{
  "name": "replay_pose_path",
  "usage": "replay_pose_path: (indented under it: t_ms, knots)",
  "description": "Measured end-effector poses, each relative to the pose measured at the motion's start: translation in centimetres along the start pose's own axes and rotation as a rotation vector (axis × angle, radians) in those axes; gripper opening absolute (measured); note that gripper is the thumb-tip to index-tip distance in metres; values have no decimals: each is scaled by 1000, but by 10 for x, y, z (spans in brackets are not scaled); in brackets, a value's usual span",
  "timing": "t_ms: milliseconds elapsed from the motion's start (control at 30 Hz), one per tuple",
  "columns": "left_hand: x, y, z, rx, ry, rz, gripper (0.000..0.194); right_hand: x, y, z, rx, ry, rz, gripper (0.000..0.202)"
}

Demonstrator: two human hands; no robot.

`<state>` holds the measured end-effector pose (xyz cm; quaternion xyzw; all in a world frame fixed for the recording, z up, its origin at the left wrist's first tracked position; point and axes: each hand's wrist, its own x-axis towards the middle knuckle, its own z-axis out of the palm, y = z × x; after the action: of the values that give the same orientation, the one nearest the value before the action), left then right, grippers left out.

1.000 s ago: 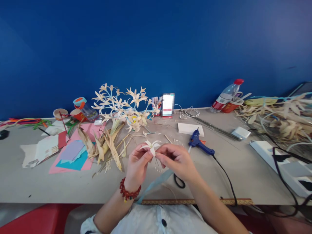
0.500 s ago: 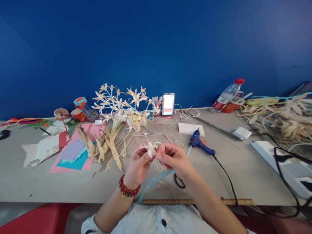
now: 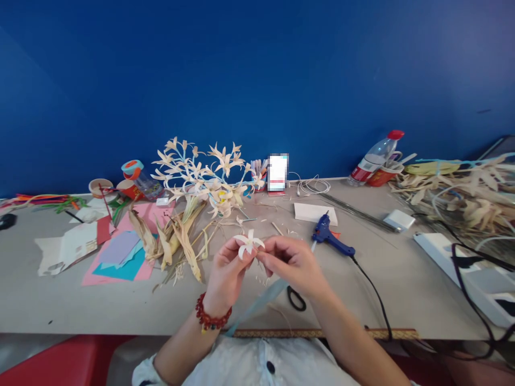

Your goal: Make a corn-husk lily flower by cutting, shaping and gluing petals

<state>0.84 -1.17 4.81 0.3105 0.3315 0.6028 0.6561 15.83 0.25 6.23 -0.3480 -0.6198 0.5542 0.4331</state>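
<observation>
A white star-shaped flower with narrow curved petals is held up in front of my chest. My left hand pinches it from the left, below the petals. The fingers of my right hand are closed at the flower's base, and what lies between their tips is partly hidden. A pale blue ribbon runs from under my right hand down to the table's front edge. Behind the hands stands a branching bunch of similar cream flowers on light blue stems.
Right of my hands lie a blue glue gun, black scissor handles and a white power strip. Dried husks and coloured paper lie to the left. A bottle leans at the back right.
The flower has turned, so its petals face upward more and spread differently. My right fingers have shifted slightly at its base, and the ribbon has swung a little to the right.
</observation>
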Motion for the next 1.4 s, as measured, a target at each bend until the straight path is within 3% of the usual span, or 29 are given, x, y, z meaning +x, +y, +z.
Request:
replay_pose_path:
  t_ms: [133, 300, 500, 733, 967, 1167, 1267, 1400]
  knots:
    - [3, 2, -2, 44, -31, -5, 17, 6, 4, -7, 244, -113, 167, 26]
    - [5, 0, -5, 74, -7, 8, 18, 9, 9, -6, 381, -107, 243, 29]
    - [6, 0, -3, 103, -4, 34, 14, 9, 14, 0, 369, -49, 157, 29]
    - [4, -5, -5, 33, 20, 55, 18, 4, 6, 7, 53, 140, 2, 21]
    - [6, -3, -6, 5, 20, 22, 15, 6, 7, -3, 243, -49, 116, 28]
    - [5, -2, -8, 18, -52, 2, 18, 9, 11, -7, 372, -162, 233, 32]
    - [5, -1, -8, -20, -82, -37, 17, 8, 14, -5, 369, -146, 189, 32]
    - [6, -4, -8, 0, -35, 11, 15, 4, 13, -1, 180, -5, 42, 26]
